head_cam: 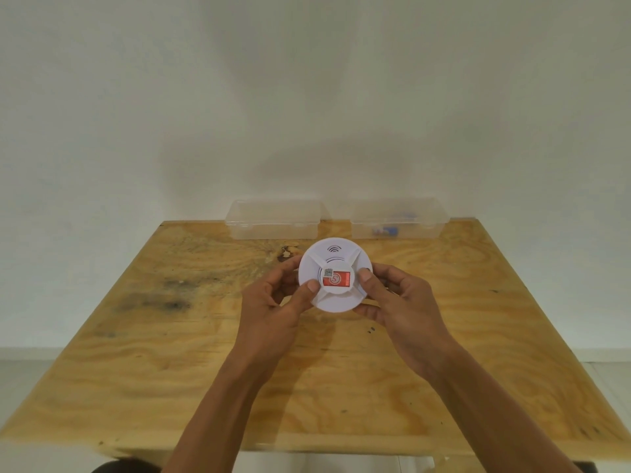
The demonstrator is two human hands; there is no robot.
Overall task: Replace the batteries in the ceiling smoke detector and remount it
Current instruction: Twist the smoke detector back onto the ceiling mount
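Smoke detector held above wooden surface, centre frame. Left hand grip closed on rim at 8 o'clock, right hand at 4 o'clock, thumbs on face. Judged light, rigid, smooth plastic; hold by rim. Two clear boxes at 12 o'clock.

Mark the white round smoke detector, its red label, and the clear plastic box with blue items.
white round smoke detector (pixel 336 251): head view, upper face by the wave mark.
red label (pixel 336 278): head view, label centre.
clear plastic box with blue items (pixel 397 218): head view, front wall.
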